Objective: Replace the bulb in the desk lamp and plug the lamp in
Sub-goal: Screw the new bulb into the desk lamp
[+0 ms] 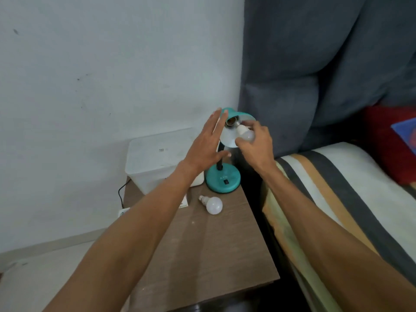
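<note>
Two hands work the lamp shade (227, 138): right hand (256, 143) clamped on a bulb (246, 134) at the socket's four o'clock, left hand (206, 147) spread flat beside it.

A pale scuffed wall (90, 64) meets a grey padded headboard (315, 64) above a brown bedside table (202, 255).

A teal desk lamp (222, 180) with white-lined shade, two white bulbs (213, 204) (246, 134), a brown woodgrain table (202, 244), a translucent white box (155, 158), grey headboard (315, 64), and a bed (337, 199) striped cream, orange and grey.
</note>
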`<state>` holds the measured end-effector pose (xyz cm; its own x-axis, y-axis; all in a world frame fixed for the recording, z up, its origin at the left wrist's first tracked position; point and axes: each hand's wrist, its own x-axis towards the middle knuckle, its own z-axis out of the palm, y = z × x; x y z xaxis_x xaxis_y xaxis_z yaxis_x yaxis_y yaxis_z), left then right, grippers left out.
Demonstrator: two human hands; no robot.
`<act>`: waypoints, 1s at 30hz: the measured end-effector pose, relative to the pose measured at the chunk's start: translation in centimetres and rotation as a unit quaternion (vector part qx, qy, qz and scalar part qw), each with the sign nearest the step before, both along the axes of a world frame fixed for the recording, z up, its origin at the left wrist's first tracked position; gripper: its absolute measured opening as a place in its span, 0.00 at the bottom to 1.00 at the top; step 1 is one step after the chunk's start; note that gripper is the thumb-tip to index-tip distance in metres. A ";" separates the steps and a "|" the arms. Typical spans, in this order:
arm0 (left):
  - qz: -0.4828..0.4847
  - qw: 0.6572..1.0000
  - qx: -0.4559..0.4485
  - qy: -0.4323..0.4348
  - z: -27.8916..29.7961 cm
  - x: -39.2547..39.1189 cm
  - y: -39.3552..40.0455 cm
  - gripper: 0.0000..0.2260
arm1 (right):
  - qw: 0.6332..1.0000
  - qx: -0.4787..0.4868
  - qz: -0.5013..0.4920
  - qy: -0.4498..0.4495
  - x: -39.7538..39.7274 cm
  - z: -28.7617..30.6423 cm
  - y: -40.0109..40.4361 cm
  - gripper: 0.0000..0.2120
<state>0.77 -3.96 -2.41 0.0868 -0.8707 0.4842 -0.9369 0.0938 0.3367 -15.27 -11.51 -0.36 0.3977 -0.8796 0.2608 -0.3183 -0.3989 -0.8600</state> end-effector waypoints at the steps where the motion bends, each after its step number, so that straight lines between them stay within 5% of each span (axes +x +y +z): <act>1: -0.009 1.000 0.011 0.003 0.2 0.3 -0.6 0.52 | 1.000 -0.017 0.000 0.005 0.2 -0.1 -0.2 0.25; 7: -0.050 0.998 0.023 0.014 -0.2 0.8 -2.3 0.47 | 0.981 -0.172 -0.032 0.079 0.7 -1.2 -1.3 0.27; 16: -0.051 0.998 0.026 0.002 0.2 1.0 -2.1 0.45 | 0.967 -0.244 -0.017 0.078 1.8 -2.3 -1.8 0.23; 21: -0.056 0.998 0.033 0.006 0.7 1.2 -1.9 0.44 | 0.948 -0.283 -0.006 0.144 2.3 -3.1 -1.0 0.34; 30: -0.038 0.998 0.049 0.001 1.1 1.4 -1.7 0.44 | 0.973 -0.203 -0.056 0.097 2.8 -2.4 -0.2 0.25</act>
<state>2.13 -5.69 -1.29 0.0188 -0.9178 0.3966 -0.9275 0.1321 0.3497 -12.43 -11.67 -2.77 0.3809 -0.7610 0.5251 -0.5197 -0.6459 -0.5592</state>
